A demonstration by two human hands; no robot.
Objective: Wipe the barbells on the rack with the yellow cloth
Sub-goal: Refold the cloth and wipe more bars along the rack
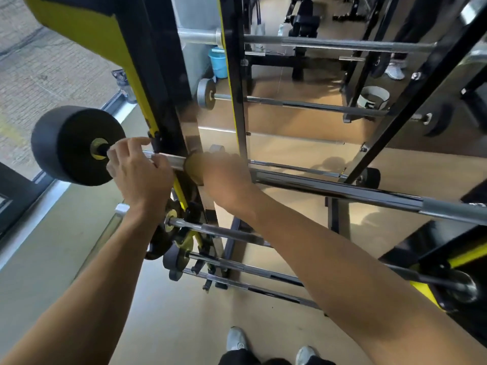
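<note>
On the rack point(237, 106), the left hand point(137, 169) curls around the barbell point(342, 193) near its black weight point(71, 143); the right hand point(224, 172) clutches the yellow cloth point(193, 168) around the bar. Hard rubbing could roll the barbell off its hooks.

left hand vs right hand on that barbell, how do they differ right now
The left hand grips the bare chrome bar next to the black end weight; the right hand sits further along it, at the rack upright. The left touches metal directly; the right is wrapped over the yellow cloth. The left looks sharp, the right blurred. Both curl round the same barbell from above.
</note>
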